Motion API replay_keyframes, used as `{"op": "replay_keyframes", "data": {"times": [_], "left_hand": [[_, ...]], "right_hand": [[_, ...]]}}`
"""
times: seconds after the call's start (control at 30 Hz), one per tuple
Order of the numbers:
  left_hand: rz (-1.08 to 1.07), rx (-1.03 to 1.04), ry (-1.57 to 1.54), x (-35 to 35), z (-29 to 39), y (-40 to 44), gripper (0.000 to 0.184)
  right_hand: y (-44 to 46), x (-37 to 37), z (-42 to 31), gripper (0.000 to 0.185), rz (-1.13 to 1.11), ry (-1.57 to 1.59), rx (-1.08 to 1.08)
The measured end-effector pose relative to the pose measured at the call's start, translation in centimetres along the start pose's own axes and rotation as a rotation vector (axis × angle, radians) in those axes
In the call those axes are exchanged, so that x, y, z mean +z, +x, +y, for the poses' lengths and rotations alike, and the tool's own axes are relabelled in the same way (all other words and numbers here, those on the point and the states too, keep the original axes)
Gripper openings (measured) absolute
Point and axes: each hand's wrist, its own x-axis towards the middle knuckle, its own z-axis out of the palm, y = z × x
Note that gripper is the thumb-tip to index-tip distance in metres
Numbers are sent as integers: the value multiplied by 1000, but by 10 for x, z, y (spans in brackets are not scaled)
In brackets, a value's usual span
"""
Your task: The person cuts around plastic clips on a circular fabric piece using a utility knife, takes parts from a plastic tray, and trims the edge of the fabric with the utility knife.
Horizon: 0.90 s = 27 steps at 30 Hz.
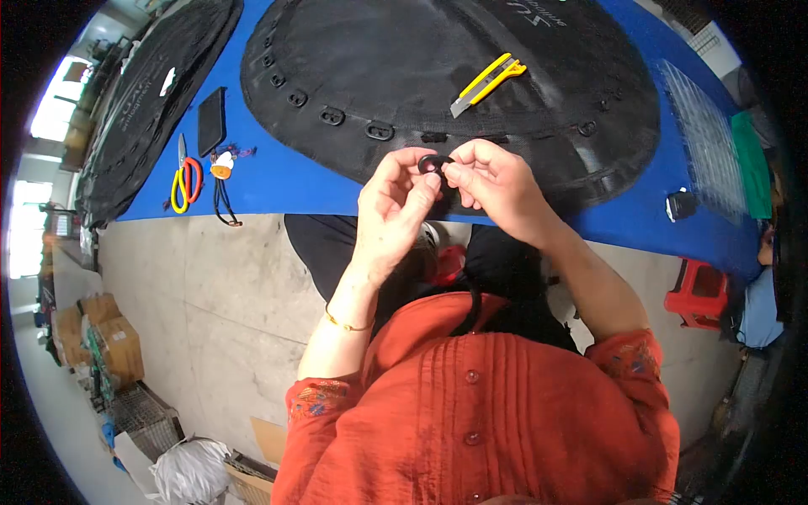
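Observation:
Between both hands, just over the table's near edge, is a small black plastic ring-like piece (432, 160). My left hand (399, 192) pinches its left side with thumb and fingers. My right hand (491, 178) grips its right side the same way, its fingers closed. Behind the hands lies a round black mesh sheet (379, 63) with a row of black oval buckles (332, 115) along its near rim. A yellow box cutter (488, 84) rests on the sheet, its blade pointing down and left.
On the blue table (286, 177), scissors (183, 181) with red and yellow handles, a black phone (212, 119) and a key charm (222, 167) lie at left. Another black mesh stack (156, 93) is at far left. A red stool (698, 293) stands at right, and cardboard boxes (118, 349) at lower left.

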Motion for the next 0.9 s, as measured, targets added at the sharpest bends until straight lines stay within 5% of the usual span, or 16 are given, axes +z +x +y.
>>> {"op": "replay_keyframes", "data": {"times": [0.07,0.27,0.9], "left_hand": [[-5,19,-4,0,-3,-3,21],[-52,60,-199,3,9,-12,17],[-59,228,-285,7,17,-32,19]], "right_hand": [[-9,7,-10,10,0,-19,40],[-23,18,-20,11,134,-271,-470],[-33,22,-31,24,117,-375,-658]]}}
